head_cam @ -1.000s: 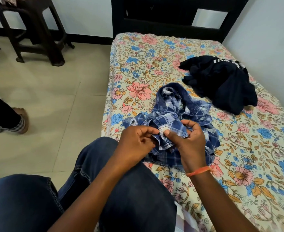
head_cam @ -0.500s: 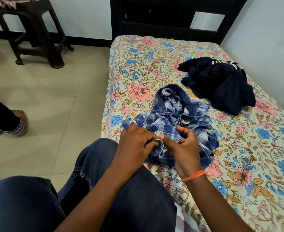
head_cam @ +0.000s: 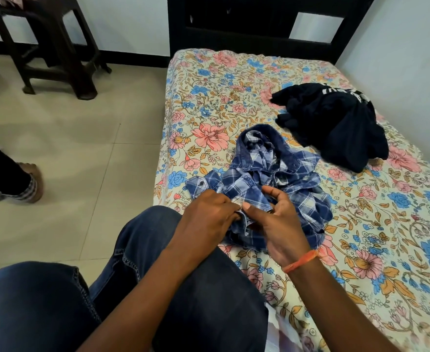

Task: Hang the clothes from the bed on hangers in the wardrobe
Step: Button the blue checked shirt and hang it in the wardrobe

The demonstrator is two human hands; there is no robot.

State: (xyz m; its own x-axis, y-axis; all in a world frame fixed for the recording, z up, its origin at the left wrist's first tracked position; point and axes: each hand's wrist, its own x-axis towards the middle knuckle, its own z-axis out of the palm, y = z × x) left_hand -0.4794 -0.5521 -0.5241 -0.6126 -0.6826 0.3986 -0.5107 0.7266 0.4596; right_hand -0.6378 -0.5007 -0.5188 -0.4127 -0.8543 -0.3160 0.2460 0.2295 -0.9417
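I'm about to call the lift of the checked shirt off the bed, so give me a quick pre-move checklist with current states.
1. Left hand pinches the edge of the blue-and-white checked cotton shirt: ok.
2. Right hand grips the same edge: ok, thumb on the fabric, fingers curled behind it.
3. Shirt spread out for a hanger: not ok, it lies crumpled in a heap.
4. Shirt separate from the dark navy garment with white lettering: ok, floral bedsheet shows between them.
5. Hanger and wardrobe at hand: cannot tell, neither is in view.
6. Buttons undone: cannot tell.
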